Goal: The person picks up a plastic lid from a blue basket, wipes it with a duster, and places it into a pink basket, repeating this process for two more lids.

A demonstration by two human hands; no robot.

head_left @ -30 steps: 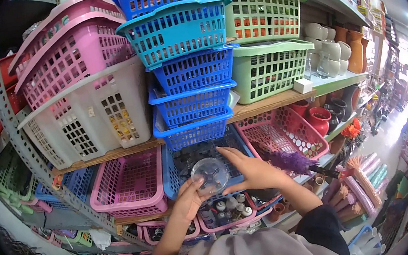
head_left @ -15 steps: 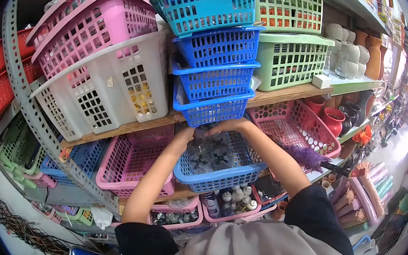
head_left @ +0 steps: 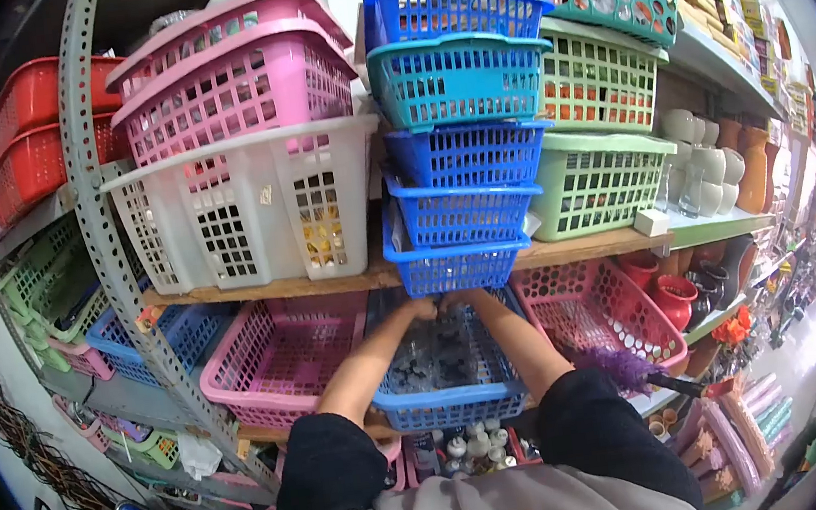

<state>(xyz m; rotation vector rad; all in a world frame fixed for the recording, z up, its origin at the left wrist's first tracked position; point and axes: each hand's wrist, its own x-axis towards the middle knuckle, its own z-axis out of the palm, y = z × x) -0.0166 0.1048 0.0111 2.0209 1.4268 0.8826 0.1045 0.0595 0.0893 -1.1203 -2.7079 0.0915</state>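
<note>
Both my hands reach into the back of a blue basket (head_left: 450, 406) on the lower shelf. Clear plastic packets with dark pieces (head_left: 429, 353) lie inside it. My left hand (head_left: 420, 310) is at the back left, closed, its fingertips hidden among the packets. Close beside it, my right hand (head_left: 463, 299) has its fingers curled in. Whatever either hand holds is too shaded and small to make out. Just above my hands, the lowest small blue basket (head_left: 460, 269) of a stack juts over the shelf edge.
A pink basket (head_left: 264, 402) stands left of the blue one, and another pink basket (head_left: 606, 318) stands right. A wooden shelf edge (head_left: 589, 250) runs overhead. The metal upright (head_left: 98, 180) is at left. A purple feathery thing (head_left: 623, 372) sticks out near my right arm.
My head view has tilted up and shifted left, so the shelves sit lower and further right. My hands have come closer together and deeper into the back of the blue basket.
</note>
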